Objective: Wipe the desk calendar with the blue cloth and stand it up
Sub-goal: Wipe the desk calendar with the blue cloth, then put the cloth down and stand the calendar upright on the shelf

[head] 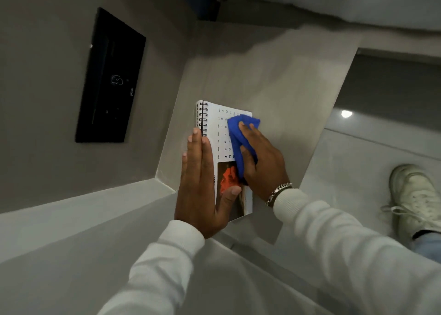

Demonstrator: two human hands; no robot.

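Observation:
A white spiral-bound desk calendar with a date grid and an orange picture lies flat on a grey shelf. My left hand presses flat on its left side, fingers straight along the black spiral, thumb on the picture. My right hand grips a bunched blue cloth and holds it against the calendar's right half, over the dates. The cloth and hands hide part of the page.
A black wall panel with faint symbols is set into the grey wall at left. The shelf ends in an edge at right, above a glossy floor. A white sneaker stands on the floor at far right.

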